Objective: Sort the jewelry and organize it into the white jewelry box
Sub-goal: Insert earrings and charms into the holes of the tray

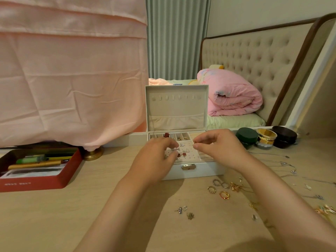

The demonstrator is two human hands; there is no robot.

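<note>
Head view:
- White leatherette jewelry box (209, 170) stood lid up at 12 o'clock on pale wood bench (72, 215).
- Left hand (156, 157) curled over perforated earring panel (190, 151); could not tell whether it gripped anything.
- Right hand (218, 148) pinched tiny earring piece (195, 142) between thumb and forefinger, above panel.
- Loose gold and silver rings (221, 188) lay at 4 o'clock from box.
- Step judged: seating earrings.
- Next move called for fine aim into free hole; rings not yet sorted.

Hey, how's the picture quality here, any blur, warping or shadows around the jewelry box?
Head view: wide-angle warp bows the headboard; light is warm and soft, no glare; the arms throw faint shadows on the table in front of the box; the small piece the right hand pinches is too blurred to identify.
</note>
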